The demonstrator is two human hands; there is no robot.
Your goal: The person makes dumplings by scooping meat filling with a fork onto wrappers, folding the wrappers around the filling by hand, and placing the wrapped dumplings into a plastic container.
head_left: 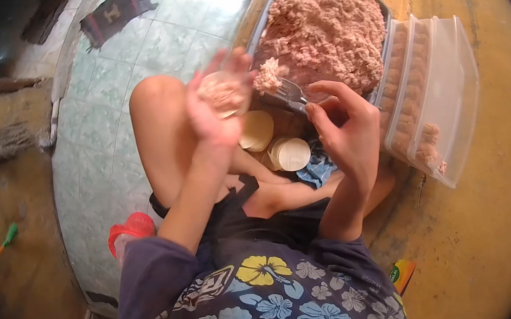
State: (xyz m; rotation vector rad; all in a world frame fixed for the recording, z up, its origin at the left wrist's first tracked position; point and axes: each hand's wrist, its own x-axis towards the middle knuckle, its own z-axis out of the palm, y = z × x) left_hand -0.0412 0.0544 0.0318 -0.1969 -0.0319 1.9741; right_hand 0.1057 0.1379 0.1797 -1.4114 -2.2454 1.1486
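My left hand [208, 117] is palm up, with a round dumpling wrapper [228, 110] lying across it and some minced meat on top. Its fingers are smeared by motion. In my right hand [350, 118] a metal fork [290, 92] is pinched between thumb and fingers. The tines carry a clump of minced meat [268, 76], just right of the left fingers. Beyond both hands, a large tray [389, 29] is heaped with pink minced meat [324, 21]. Stacks of round wrappers [293, 154] sit below, between my legs.
Clear plastic containers [445, 83] stand to the right of the tray; some hold rows of filled dumplings [397, 86]. A blue cloth [318, 170] lies by the wrappers. A red-topped item [132, 230] is near my left elbow. A mop head [11, 141] rests far left.
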